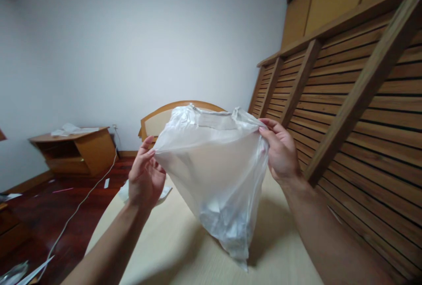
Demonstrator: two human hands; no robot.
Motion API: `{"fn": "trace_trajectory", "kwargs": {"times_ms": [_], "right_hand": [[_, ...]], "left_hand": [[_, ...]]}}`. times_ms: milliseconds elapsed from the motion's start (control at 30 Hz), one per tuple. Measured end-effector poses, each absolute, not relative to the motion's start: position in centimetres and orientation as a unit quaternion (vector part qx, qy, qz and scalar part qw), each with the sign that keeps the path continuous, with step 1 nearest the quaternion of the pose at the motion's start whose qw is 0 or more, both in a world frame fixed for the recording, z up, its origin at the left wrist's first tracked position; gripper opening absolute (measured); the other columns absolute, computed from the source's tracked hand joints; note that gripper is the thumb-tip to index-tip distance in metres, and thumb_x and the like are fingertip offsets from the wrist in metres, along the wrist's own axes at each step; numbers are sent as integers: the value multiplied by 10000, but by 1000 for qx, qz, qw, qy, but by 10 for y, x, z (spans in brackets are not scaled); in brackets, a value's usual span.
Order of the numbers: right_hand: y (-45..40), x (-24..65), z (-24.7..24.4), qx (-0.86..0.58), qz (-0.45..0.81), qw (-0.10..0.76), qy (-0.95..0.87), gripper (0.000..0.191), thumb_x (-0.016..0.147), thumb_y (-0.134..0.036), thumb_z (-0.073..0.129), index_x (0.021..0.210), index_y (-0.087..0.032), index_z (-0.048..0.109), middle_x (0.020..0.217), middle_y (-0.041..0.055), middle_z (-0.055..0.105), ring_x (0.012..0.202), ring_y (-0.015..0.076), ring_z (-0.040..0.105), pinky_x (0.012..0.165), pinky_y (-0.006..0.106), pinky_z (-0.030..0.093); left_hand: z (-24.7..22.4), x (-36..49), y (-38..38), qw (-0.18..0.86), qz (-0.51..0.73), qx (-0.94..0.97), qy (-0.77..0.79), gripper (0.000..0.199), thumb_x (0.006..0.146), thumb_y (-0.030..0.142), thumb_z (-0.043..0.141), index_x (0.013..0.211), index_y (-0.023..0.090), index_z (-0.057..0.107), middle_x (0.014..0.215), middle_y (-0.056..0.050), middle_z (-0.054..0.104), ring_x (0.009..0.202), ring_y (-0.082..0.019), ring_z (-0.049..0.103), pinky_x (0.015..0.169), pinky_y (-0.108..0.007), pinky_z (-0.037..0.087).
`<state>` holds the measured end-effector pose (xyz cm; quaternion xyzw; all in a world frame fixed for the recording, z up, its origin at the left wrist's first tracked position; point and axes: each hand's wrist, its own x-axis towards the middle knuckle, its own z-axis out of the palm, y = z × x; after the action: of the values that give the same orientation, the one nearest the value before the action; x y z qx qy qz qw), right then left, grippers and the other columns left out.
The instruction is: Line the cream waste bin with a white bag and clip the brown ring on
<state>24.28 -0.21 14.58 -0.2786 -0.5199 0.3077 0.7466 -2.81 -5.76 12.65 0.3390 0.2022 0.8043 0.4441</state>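
Note:
A white, translucent plastic bag [211,166] hangs stretched between my two hands above a pale round table [158,241]. My left hand [147,173] pinches the bag's left upper edge between thumb and fingers. At the opposite upper edge, my right hand [280,149] grips the plastic with thumb and fingertips. Crumpled whitish contents show dimly through the bag's lower part, but their kind cannot be made out. The bag tapers to a corner low over the tabletop. Behind my left hand lies some white crumpled material [165,193], partly hidden.
A slatted wooden frame [359,135] leans along the right side. A low wooden cabinet [79,151] with papers on top stands at the left wall. A white cable [82,201] runs over the dark red floor. Behind the table is a curved wooden headboard [154,120].

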Motion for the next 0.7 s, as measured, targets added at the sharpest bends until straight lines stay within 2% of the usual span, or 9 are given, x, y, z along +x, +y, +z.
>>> {"fn": "trace_trajectory", "kwargs": {"times_ms": [133, 200, 267, 333, 367, 433, 533, 600, 700], "right_hand": [[-3, 252, 132, -308, 349, 673, -575, 396, 819, -456, 666, 1148, -248, 591, 976, 34, 696, 858, 187, 666, 727, 296, 542], [-7, 252, 123, -317, 403, 577, -636, 627, 831, -535, 660, 1357, -250, 474, 1171, 86, 670, 1035, 231, 651, 865, 365, 536], [-12, 248, 113, -310, 440, 477, -695, 939, 775, -559, 734, 1524, -248, 260, 1394, 145, 549, 1209, 268, 580, 1003, 431, 477], [-16, 240, 103, -301, 440, 420, -734, 1166, 686, -513, 833, 1574, -249, 125, 1512, 166, 424, 1300, 283, 512, 1076, 452, 420], [-16, 235, 100, -297, 432, 412, -745, 1181, 665, -485, 856, 1574, -248, 141, 1522, 163, 413, 1307, 282, 505, 1084, 447, 415], [-15, 226, 97, -297, 419, 415, -751, 984, 692, -462, 840, 1509, -218, 348, 1435, 151, 522, 1229, 278, 565, 1040, 432, 454], [-10, 218, 105, -317, 406, 467, -719, 569, 724, -459, 803, 1184, -157, 659, 1139, 118, 706, 1015, 262, 661, 922, 407, 519], [-7, 216, 116, -316, 406, 532, -672, 498, 685, -451, 825, 1074, -165, 702, 1064, 92, 732, 991, 257, 669, 917, 396, 520], [-7, 214, 139, -261, 434, 608, -612, 539, 659, -472, 825, 1115, -216, 697, 1104, 62, 729, 1047, 260, 665, 941, 393, 515]], "left_hand": [[111, -28, -49, 438, 754, 405, 274, 386, 687, 326, 802, 1035, 220, 675, 953, 2, 697, 725, -108, 621, 625, -180, 486], [102, -25, -47, 447, 690, 474, 314, 457, 698, 347, 819, 1109, 211, 673, 1126, -58, 700, 917, -180, 659, 755, -239, 511], [97, -17, -50, 446, 624, 548, 333, 489, 738, 376, 806, 1173, 199, 669, 1275, -108, 658, 1130, -257, 619, 906, -309, 496], [97, -8, -55, 441, 571, 611, 325, 475, 786, 402, 772, 1203, 199, 671, 1331, -118, 633, 1235, -288, 567, 1000, -354, 461], [98, -3, -58, 446, 540, 641, 315, 466, 807, 411, 752, 1214, 201, 671, 1327, -118, 638, 1241, -292, 565, 1017, -368, 454], [100, 7, -61, 456, 480, 690, 292, 440, 845, 428, 708, 1221, 202, 674, 1289, -122, 660, 1218, -291, 583, 1023, -389, 456], [101, 17, -57, 389, 524, 693, 306, 415, 858, 434, 687, 1202, 203, 662, 1300, -130, 637, 1227, -288, 568, 1026, -401, 454], [99, 21, -51, 331, 586, 656, 343, 534, 821, 414, 732, 1299, 232, 577, 1416, -135, 541, 1267, -293, 534, 1039, -419, 442], [96, 29, -44, 342, 574, 656, 350, 920, 720, 345, 826, 1493, 270, 334, 1554, -144, 372, 1351, -309, 458, 1096, -449, 391]]}}
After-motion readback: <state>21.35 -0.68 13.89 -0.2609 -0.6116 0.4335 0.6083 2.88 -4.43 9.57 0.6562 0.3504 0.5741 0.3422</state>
